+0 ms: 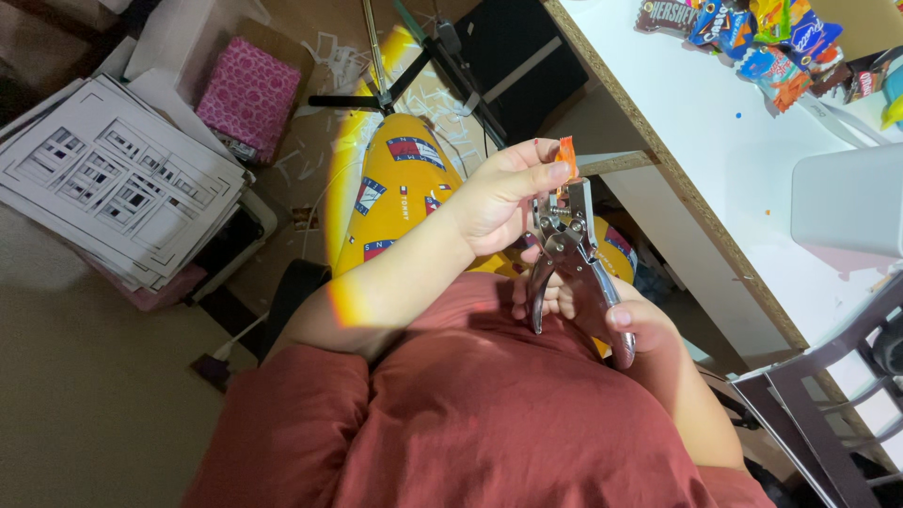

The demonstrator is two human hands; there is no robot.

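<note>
A: What is the right hand (602, 315) doing?

B: It is wrapped around the handles of a metal punch plier (571, 259), thumb on the outer handle, fingers curled on the inner one. The tool is shiny steel, hinged in the middle, head pointing up and away from the body.

A: And the left hand (508, 193)?

B: It pinches a small orange piece (565, 153) between thumb and fingertips, right at the head of the plier. The piece is bright orange, thin, and stands a little above the tool's top.

A: Is the piece inside the plier's mouth?

B: Its lower edge touches or enters the head, but the fingers cover the spot, so I cannot tell which.

A: Where is all this?

B: Held up over the lap of a person in dark red clothing (470, 423), beside a white table (715, 122). A pile of bright snack wrappers (762, 42) lies at the table's far end. On the floor to the left sit a stack of printed sheets (113, 179) and a pink patterned box (249, 94).
</note>
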